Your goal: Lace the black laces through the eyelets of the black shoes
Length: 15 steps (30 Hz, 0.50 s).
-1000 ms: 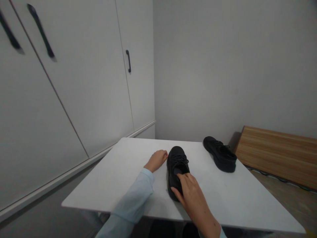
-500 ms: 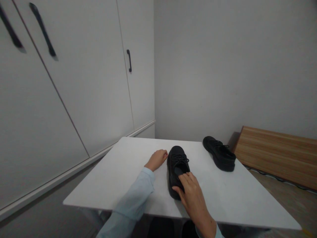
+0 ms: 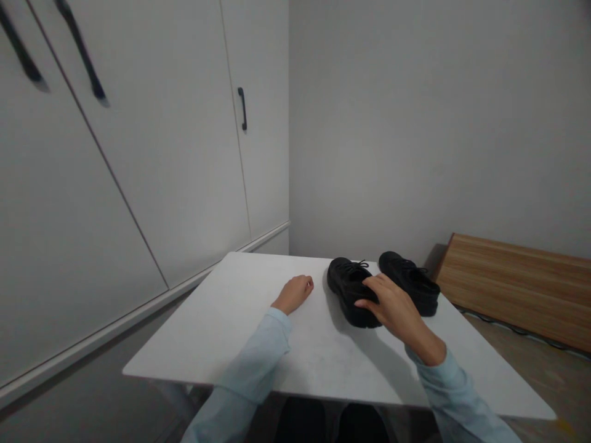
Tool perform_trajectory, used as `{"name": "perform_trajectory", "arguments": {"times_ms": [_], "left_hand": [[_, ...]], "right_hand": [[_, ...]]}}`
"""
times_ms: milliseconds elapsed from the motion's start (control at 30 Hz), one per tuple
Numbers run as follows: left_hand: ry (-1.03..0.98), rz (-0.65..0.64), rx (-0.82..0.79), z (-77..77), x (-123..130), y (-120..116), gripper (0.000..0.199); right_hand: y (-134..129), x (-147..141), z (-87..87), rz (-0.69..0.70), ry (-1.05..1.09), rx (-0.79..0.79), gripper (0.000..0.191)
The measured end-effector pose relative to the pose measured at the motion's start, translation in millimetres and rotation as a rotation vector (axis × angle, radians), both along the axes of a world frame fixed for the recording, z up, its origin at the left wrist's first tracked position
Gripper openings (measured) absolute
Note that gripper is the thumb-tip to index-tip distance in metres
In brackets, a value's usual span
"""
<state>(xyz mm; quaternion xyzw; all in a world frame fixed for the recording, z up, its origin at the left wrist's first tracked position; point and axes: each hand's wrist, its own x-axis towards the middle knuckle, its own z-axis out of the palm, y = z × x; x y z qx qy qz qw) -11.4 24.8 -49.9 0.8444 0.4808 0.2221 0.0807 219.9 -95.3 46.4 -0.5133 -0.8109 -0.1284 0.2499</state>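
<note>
A black lace-up shoe is gripped at its heel by my right hand, with the thumb outside and the fingers at the opening. Its heel end looks raised off the table, and the toe points to the back left. Beside it on the right stands a second black lace-up shoe, turned the same way, partly hidden by my right hand. My left hand rests on the white table left of the held shoe, apart from it. Its fingers are curled in, with nothing seen in them.
White cabinets with dark handles line the left side. A grey wall stands behind the table. At the far right a wood-grained board lies low, past the table's right edge.
My right hand has moved the shoe from the table's front middle to the back right, turning it beside the other shoe. My left hand has stayed in about the same place.
</note>
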Motion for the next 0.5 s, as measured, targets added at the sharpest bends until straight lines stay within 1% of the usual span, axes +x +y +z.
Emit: {"name": "perform_trajectory", "arguments": {"times_ms": [100, 200, 333, 467, 500], "left_hand": [[0.001, 0.002, -0.006, 0.4, -0.1, 0.0, 0.021], [-0.001, 0.007, -0.014, 1.4, 0.3, -0.1, 0.021], [0.003, 0.019, -0.025, 2.4, 1.1, -0.3, 0.022], [0.008, 0.016, -0.029, 2.6, 1.2, -0.7, 0.022], [0.010, 0.014, -0.028, 2.6, 1.1, -0.8, 0.022]], "right_hand": [[19.6, 21.1, 0.8, -0.023, 0.011, 0.066, 0.015], [39.8, 43.6, -6.6, -0.055, 0.039, 0.133, 0.016], [62.3, 68.2, -30.1, -0.062, 0.058, 0.195, 0.024], [76.3, 82.8, -59.5, -0.105, 0.099, 0.252, 0.030], [78.2, 85.1, -65.8, -0.106, 0.098, 0.240, 0.029]]}}
